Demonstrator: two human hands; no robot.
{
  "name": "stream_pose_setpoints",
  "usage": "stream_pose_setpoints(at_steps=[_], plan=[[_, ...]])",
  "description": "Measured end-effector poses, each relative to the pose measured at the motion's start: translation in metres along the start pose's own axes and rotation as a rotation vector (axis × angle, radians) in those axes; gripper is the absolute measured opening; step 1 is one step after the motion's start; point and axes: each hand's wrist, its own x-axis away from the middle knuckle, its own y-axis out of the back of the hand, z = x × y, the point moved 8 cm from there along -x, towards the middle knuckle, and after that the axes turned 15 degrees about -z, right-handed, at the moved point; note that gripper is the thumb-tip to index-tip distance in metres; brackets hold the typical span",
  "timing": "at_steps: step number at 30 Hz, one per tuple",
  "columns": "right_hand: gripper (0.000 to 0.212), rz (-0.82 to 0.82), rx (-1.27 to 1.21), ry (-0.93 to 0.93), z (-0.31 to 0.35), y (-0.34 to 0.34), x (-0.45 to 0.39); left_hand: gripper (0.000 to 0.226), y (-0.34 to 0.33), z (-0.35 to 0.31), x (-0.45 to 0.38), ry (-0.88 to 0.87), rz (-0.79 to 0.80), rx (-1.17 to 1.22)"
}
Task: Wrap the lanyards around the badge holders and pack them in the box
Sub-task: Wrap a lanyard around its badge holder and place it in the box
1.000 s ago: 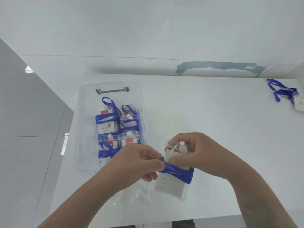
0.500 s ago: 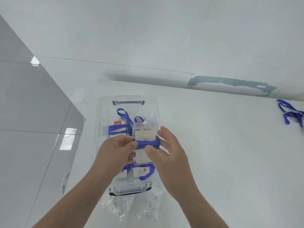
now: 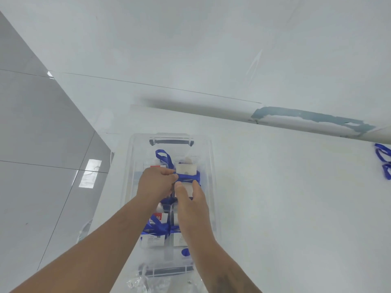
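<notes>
A white table was seen bearing a clear plastic box, in which wrapped badges were packed. Over the box, a badge holder bound with a blue lanyard was gripped by the right hand, while the lanyard's end was pinched by the left hand. A loose lanyard lay far right.

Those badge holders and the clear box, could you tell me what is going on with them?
A person is packing. Both hands, left hand and right hand, hold a clear badge holder wrapped in blue lanyard over the far end of the clear plastic box, which already holds several wrapped ones. Another loose blue lanyard lies on the white table, far right.
</notes>
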Motion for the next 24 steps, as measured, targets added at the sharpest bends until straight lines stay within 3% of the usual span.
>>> stream_pose_setpoints(at_steps=[6,14,19,21,24], plan=[[0.057,-0.029,0.075,-0.029,-0.014,-0.009,-0.022,0.013,-0.004,-0.002,-0.005,-0.136,-0.051,-0.22],[0.021,-0.072,0.121,-0.077,-0.016,-0.008,-0.031,0.013,0.002,-0.01,0.004,-0.267,-0.142,-0.366],[0.053,-0.084,0.025,-0.132,-0.027,-0.011,-0.03,0.015,0.004,-0.006,0.001,-0.244,-0.147,-0.299],[0.039,-0.094,-0.035,-0.15,-0.026,-0.013,-0.031,0.014,0.004,-0.004,-0.002,-0.225,-0.141,-0.284],[0.036,-0.076,-0.082,-0.174,-0.022,-0.011,-0.028,0.014,0.004,-0.002,-0.002,-0.191,-0.126,-0.269]])
